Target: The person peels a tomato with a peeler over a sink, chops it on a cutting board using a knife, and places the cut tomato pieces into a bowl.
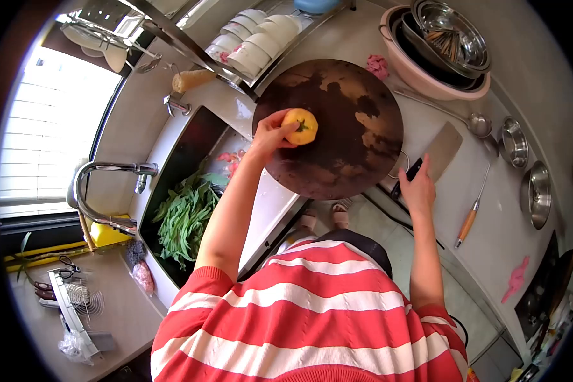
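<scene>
Left hand (274, 132) clasps a yellow fruit (304, 128), right hand (418, 188) touches a cleaver (444, 148), grip unclear, a ladle (479, 125) and bowls (514, 142) beyond.

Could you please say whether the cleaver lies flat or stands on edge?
Flat: the cleaver shows its broad face on the counter, the right hand at its handle.

0 txt legible, no labels, brands, nos. or signs readable

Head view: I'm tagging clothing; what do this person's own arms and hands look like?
The left hand and right hand are bare, without gloves, as are the forearms. The sleeves are short, knit-looking, striped red and white.
</scene>
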A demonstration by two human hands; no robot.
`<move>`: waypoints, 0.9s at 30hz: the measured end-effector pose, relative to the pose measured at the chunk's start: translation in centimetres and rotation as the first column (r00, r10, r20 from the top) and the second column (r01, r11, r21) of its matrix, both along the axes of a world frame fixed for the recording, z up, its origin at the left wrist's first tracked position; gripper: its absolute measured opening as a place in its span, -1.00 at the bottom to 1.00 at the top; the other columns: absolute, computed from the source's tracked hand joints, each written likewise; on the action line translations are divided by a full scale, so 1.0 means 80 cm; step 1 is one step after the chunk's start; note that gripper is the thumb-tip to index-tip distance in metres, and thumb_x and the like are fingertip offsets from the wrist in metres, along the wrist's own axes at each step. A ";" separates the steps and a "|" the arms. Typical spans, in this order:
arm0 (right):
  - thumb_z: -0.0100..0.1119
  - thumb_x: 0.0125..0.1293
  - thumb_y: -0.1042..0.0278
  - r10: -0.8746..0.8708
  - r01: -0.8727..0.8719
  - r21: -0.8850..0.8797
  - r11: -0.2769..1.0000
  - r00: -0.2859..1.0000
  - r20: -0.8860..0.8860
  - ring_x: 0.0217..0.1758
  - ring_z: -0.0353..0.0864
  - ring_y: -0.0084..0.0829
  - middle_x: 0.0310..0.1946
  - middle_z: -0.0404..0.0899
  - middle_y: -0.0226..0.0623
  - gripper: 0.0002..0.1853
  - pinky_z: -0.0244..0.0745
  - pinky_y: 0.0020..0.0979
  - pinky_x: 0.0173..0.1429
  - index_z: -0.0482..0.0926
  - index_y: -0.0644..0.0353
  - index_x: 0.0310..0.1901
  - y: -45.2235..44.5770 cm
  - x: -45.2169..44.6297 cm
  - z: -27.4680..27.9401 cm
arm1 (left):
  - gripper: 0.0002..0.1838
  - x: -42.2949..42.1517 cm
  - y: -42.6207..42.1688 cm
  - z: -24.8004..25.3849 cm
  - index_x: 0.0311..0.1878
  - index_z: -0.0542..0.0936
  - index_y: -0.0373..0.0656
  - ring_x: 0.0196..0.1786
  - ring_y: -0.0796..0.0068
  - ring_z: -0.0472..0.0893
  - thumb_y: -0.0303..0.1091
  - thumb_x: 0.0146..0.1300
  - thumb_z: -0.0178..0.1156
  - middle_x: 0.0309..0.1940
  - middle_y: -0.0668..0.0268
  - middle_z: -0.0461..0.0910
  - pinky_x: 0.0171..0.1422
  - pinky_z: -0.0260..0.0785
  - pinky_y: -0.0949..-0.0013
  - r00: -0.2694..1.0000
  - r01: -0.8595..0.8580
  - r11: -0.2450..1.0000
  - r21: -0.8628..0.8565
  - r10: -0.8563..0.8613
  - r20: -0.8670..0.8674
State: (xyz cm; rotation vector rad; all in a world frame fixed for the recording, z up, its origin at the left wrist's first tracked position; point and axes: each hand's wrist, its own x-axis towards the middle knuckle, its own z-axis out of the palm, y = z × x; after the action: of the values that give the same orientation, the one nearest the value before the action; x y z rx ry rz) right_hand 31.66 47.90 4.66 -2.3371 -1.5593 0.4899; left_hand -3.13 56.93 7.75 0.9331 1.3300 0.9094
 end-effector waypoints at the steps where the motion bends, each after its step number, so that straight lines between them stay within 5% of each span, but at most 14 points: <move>1: 0.28 0.14 0.02 -0.023 0.023 -0.020 1.000 0.999 -0.027 -0.09 0.61 0.12 -0.16 0.62 0.11 -0.11 0.50 -0.03 0.00 0.06 0.24 0.39 0.004 -0.005 -0.001 | -0.46 -0.007 -0.007 0.001 0.25 0.47 -0.16 -0.07 0.43 0.65 -0.33 0.19 0.32 -0.01 0.28 0.62 -0.22 0.63 0.32 0.999 0.030 0.999 -0.012 -0.029 0.031; 3: 0.29 0.11 0.06 -0.055 0.054 0.025 0.998 0.998 0.025 0.02 0.56 0.09 -0.02 0.55 0.13 -0.12 0.49 -0.06 0.05 0.08 0.28 0.36 0.008 -0.011 -0.003 | -0.45 -0.023 -0.015 -0.001 0.26 0.47 -0.16 -0.08 0.44 0.65 -0.32 0.18 0.34 0.00 0.29 0.62 -0.22 0.61 0.38 0.986 0.124 0.992 -0.007 -0.123 0.109; 7: 0.30 0.06 0.11 -0.066 0.068 0.083 0.994 0.997 -0.029 0.14 0.50 0.01 0.14 0.43 0.14 -0.15 0.47 -0.11 0.11 0.15 0.32 0.32 0.010 0.000 -0.033 | -0.45 -0.041 -0.014 0.013 0.23 0.51 -0.15 -0.12 0.44 0.65 -0.28 0.15 0.36 -0.01 0.27 0.63 -0.20 0.55 0.42 0.964 0.134 0.990 0.053 -0.117 -0.239; 10: 0.30 0.10 0.17 -0.166 0.169 -0.002 0.986 0.966 -0.200 0.07 0.55 0.00 0.04 0.51 0.09 -0.22 0.46 -0.18 0.12 0.20 0.30 0.31 0.010 0.006 -0.036 | -0.47 -0.053 -0.017 0.026 0.19 0.56 -0.07 -0.10 0.32 0.62 -0.27 0.10 0.39 0.01 0.19 0.61 -0.04 0.49 0.33 0.837 0.177 0.969 0.172 -0.057 -0.544; 12: 0.28 0.13 0.24 -0.276 0.257 -0.099 0.961 0.887 -0.370 0.00 0.57 -0.01 -0.02 0.54 0.06 -0.21 0.44 -0.19 0.15 0.15 0.24 0.37 0.008 0.014 -0.036 | -0.48 -0.055 -0.021 0.013 0.17 0.58 -0.05 -0.06 0.27 0.60 -0.28 0.08 0.39 0.06 0.17 0.56 0.02 0.47 0.31 0.819 0.263 0.896 0.358 -0.011 -0.574; 15: 0.26 0.13 0.26 -0.162 0.150 -0.061 0.987 0.915 -0.370 0.02 0.56 -0.02 -0.01 0.53 0.05 -0.13 0.44 -0.20 0.16 0.05 0.19 0.44 -0.011 0.031 -0.062 | -0.50 -0.050 -0.020 0.007 0.16 0.58 -0.04 -0.02 0.27 0.54 -0.28 0.10 0.38 0.04 0.15 0.47 0.00 0.43 0.34 0.816 0.310 0.826 0.470 0.022 -0.577; 16: 0.27 0.09 0.28 0.010 -0.018 -0.049 0.999 0.985 -0.172 0.08 0.53 -0.02 0.08 0.45 0.07 -0.03 0.44 -0.20 0.19 -0.09 0.14 0.48 -0.022 0.017 -0.037 | -0.52 -0.046 -0.015 0.002 0.14 0.59 -0.05 -0.04 0.23 0.55 -0.29 0.09 0.38 -0.01 0.14 0.48 0.02 0.44 0.31 0.812 0.320 0.803 0.503 0.040 -0.582; 17: 0.32 0.03 0.26 0.038 -0.048 -0.060 0.997 0.985 -0.168 0.13 0.50 0.02 0.18 0.34 0.09 0.05 0.44 -0.19 0.20 -0.14 0.12 0.49 -0.029 0.014 -0.042 | -0.53 -0.040 -0.010 -0.002 0.12 0.60 -0.07 -0.05 0.18 0.56 -0.29 0.09 0.37 -0.06 0.14 0.49 0.04 0.45 0.28 0.809 0.331 0.778 0.535 0.058 -0.585; 19: 0.35 0.00 0.25 -0.021 0.013 -0.085 0.996 0.996 -0.090 0.14 0.48 0.08 0.19 0.30 0.11 0.09 0.44 -0.14 0.19 -0.17 0.10 0.49 -0.034 -0.027 0.005 | -0.64 -0.029 -0.004 0.013 -0.01 0.67 -0.05 -0.12 0.19 0.55 -0.32 0.07 0.37 -0.14 0.16 0.49 -0.02 0.45 0.31 0.734 0.396 0.772 0.497 0.059 -0.676; 22: 0.37 -0.01 0.24 -0.052 0.052 0.000 0.999 0.998 -0.033 0.12 0.47 0.13 0.17 0.31 0.10 0.10 0.45 -0.12 0.19 -0.16 0.08 0.49 -0.022 -0.023 -0.025 | -0.76 -0.023 0.005 0.026 -0.13 0.72 -0.06 -0.21 0.26 0.56 -0.35 0.07 0.36 -0.17 0.22 0.50 -0.09 0.45 0.30 0.737 0.446 0.781 0.437 -0.043 -0.675; 25: 0.30 0.01 0.33 -0.103 0.112 -0.099 0.989 0.991 0.091 0.10 0.51 0.06 0.08 0.40 0.11 -0.02 0.46 -0.11 0.18 -0.03 0.07 0.47 -0.019 0.011 -0.028 | -0.80 -0.033 0.005 0.016 -0.18 0.72 -0.09 -0.25 0.30 0.56 -0.40 0.07 0.35 -0.18 0.24 0.51 -0.12 0.44 0.30 0.776 0.424 0.770 0.477 -0.038 -0.630; 27: 0.23 0.02 0.37 -0.194 0.191 0.034 0.981 0.977 0.090 0.00 0.57 0.02 -0.20 0.55 0.03 -0.16 0.47 -0.09 0.12 0.14 0.10 0.40 -0.037 0.062 -0.057 | -0.81 -0.041 0.003 0.003 -0.19 0.72 -0.10 -0.26 0.31 0.55 -0.43 0.07 0.34 -0.18 0.24 0.51 -0.13 0.44 0.32 0.829 0.363 0.786 0.501 -0.027 -0.558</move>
State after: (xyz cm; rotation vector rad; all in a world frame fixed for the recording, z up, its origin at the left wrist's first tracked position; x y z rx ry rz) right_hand 36.61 44.98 0.09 -2.4915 -1.3489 0.3181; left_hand -6.38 57.15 7.98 1.8996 1.3691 0.9502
